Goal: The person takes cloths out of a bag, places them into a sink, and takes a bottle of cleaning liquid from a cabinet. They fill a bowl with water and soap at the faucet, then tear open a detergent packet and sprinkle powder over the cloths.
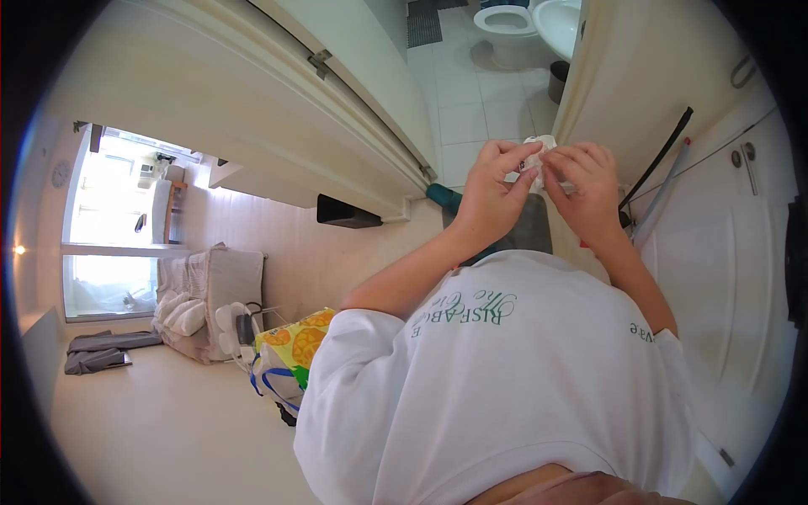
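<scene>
A small white item (541,143), crumpled or soft-looking, is held up between both hands before the bathroom doorway. My left hand (498,187) pinches its left side with thumb and fingers. On its other side, my right hand (582,187) has its fingertips closed on it, bent inward. The fingers cover much of the item, and what it is cannot be made out. Below the hands is a dark grey mat (528,229) on the floor.
Beyond the doorway are a toilet (505,21), a sink (557,27) and a dark bin (558,82). A black pole (656,158) leans by white cabinet doors (715,261) at right. A yellow patterned bag (299,341) and a draped sofa (210,290) are at left.
</scene>
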`<state>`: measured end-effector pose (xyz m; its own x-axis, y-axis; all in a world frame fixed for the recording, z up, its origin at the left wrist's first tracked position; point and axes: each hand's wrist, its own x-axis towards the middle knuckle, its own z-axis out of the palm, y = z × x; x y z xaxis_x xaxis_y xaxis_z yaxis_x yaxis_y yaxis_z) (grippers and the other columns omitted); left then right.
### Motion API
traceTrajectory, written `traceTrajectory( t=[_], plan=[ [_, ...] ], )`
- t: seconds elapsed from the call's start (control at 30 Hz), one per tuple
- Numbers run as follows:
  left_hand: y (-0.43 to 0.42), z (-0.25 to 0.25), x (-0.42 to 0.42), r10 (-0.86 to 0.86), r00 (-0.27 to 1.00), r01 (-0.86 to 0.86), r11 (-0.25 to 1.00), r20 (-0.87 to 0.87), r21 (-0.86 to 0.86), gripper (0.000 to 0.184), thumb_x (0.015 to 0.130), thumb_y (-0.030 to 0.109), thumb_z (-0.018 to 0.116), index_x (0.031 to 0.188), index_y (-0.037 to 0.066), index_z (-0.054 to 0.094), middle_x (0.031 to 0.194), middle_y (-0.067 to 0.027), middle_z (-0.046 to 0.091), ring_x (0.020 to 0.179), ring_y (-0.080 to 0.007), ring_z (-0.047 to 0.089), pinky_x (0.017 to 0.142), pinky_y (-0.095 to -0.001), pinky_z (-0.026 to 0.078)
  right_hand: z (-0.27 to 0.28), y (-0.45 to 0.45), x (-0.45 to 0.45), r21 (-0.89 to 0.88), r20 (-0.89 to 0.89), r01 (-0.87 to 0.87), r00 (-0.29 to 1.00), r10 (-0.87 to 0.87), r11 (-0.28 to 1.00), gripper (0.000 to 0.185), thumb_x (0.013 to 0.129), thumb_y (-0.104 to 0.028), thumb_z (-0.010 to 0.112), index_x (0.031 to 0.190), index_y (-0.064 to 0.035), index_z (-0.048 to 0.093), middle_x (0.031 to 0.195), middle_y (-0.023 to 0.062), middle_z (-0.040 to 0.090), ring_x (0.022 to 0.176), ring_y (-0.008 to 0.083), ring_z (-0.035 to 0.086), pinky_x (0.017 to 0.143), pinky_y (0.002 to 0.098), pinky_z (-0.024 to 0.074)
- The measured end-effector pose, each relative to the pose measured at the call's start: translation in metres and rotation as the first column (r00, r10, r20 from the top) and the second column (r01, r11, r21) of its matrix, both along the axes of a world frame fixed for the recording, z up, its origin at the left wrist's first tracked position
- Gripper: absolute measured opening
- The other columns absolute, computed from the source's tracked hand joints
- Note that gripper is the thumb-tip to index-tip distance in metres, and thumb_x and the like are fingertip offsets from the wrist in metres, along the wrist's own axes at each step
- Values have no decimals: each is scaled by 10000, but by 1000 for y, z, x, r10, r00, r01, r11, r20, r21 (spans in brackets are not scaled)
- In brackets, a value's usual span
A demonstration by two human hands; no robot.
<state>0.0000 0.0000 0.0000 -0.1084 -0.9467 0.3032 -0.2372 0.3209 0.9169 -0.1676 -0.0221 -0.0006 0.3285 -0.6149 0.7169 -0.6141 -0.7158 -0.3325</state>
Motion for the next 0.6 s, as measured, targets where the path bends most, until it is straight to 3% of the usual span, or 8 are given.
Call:
traceTrajectory(
  t=[0.17,0.37,0.6],
  plan=[
    [0,3,-6,11,1000,-11,1000,-28,4,346,843,36,629,1183,100,616,1028,-71,518,900,-136,546,640,-218,529,2,-1,-4,-83,-44,-5,999,1,997,226,685,-44,715,904,-67,659,904,8,648,863,212,572,782,362,413],
    [-1,5,-5,3,997,-4,1000,77,11,334,845,51,630,1175,105,625,1021,-75,527,870,-157,555,680,-249,511,-1,-3,-7,-147,-111,-62,993,46,987,194,669,-48,709,842,-63,624,845,29,619,857,212,570,778,356,418],
    [-2,1,-3,-29,993,23,998,113,51,322,849,67,626,1168,106,632,987,-67,536,850,-155,547,717,-249,480,-7,-15,-7,-104,-184,-126,977,105,987,181,648,-41,658,790,-66,548,786,47,557,813,229,543,779,357,413]
  ],
)
